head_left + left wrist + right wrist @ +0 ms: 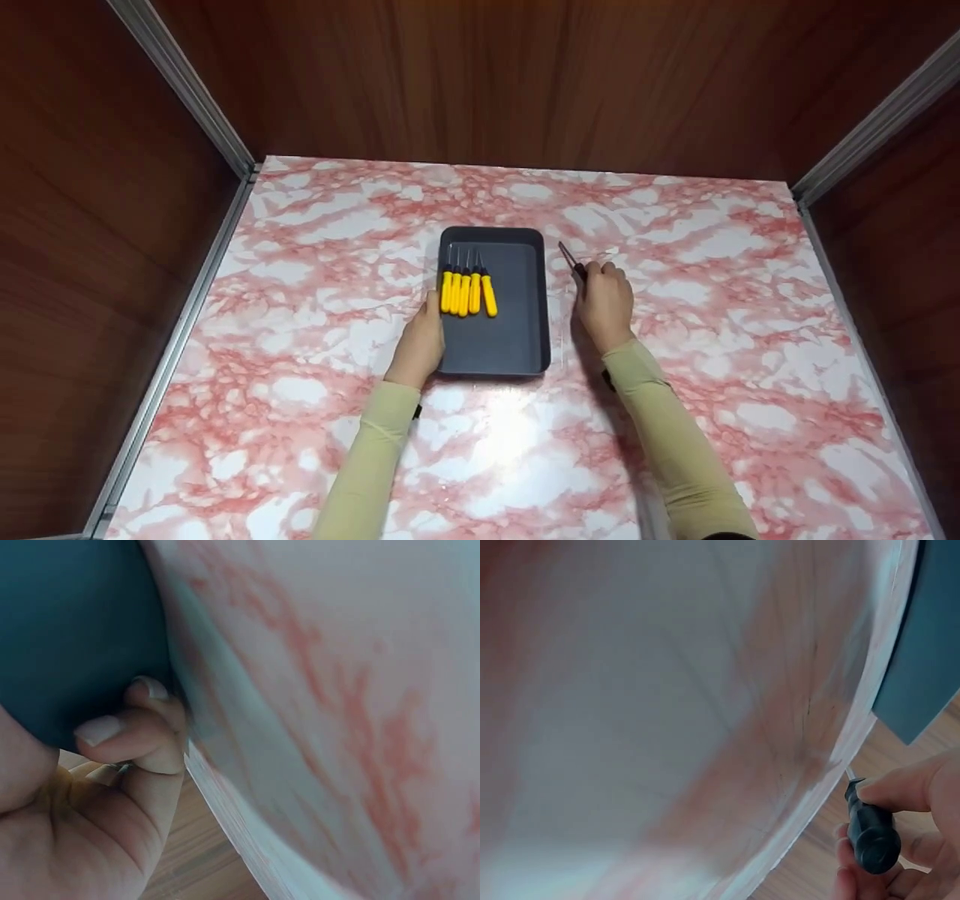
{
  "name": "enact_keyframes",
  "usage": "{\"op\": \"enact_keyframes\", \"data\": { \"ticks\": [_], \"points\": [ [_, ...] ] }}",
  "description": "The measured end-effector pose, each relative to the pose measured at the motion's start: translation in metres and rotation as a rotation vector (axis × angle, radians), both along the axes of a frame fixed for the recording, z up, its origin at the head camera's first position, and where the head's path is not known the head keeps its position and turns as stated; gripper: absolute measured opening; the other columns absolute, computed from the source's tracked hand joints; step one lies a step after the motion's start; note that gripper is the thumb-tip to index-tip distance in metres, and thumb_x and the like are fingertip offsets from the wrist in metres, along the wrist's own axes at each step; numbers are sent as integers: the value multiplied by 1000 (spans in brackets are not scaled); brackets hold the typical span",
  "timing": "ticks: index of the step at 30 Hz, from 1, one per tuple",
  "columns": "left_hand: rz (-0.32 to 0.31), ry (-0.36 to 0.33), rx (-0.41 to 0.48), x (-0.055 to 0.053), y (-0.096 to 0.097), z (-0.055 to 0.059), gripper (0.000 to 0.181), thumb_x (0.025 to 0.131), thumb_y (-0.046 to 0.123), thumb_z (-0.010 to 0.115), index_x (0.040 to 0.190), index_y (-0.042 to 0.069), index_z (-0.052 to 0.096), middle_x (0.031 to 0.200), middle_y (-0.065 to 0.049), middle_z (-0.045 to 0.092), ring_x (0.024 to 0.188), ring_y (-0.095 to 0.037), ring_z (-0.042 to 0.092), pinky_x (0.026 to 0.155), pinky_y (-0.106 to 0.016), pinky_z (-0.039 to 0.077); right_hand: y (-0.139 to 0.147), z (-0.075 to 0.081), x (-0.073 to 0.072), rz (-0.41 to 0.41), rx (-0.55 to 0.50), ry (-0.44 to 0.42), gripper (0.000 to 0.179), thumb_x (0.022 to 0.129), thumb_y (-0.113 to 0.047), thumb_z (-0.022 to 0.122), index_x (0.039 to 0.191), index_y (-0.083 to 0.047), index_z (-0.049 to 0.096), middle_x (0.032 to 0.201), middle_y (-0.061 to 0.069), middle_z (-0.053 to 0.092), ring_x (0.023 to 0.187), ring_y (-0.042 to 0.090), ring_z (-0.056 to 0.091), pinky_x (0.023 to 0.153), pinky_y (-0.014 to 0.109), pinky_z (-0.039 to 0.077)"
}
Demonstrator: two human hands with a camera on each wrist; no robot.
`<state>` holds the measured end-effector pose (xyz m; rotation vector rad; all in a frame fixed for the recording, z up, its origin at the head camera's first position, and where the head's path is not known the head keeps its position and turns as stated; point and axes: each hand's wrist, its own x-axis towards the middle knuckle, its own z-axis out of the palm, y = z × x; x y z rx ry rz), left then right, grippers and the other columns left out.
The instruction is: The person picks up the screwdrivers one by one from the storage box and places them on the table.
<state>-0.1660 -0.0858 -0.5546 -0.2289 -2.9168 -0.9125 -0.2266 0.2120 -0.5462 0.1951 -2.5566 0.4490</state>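
A dark grey rectangular tray (495,345) lies on the table. My left hand (422,334) grips its left wall, the thumb along the rim by the yellow handles. In the left wrist view, curled fingertips (101,729) press against the tray's outer side (75,630). Inside the tray, several screwdrivers with yellow handles (466,292) lie side by side near the left wall, shafts pointing away from me; the rightmost slants a little. To the right of the tray, my right hand (606,304) holds a screwdriver with a black handle (874,836), its metal shaft (568,255) angled toward the far left.
The table (300,450) has a red and white marbled top. Brown wood-grain panels (480,82) stand at the back and both sides, with metal rails (187,82) at the corners. A bright light reflection shows in front of the tray.
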Motion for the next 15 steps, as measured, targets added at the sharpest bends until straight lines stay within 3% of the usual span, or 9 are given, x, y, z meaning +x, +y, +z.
{"op": "enact_keyframes", "data": {
  "ticks": [15],
  "points": [
    [-8,23,-17,0,0,-1,35,96,-3,42,130,-3,34,97,-22,58,80,-38,61,71,-46,50,-3,2,-5,-31,3,-81,20,87,-11,69,95,5,62,82,24,57,71,45,55,62,55,44]
  ]
}}
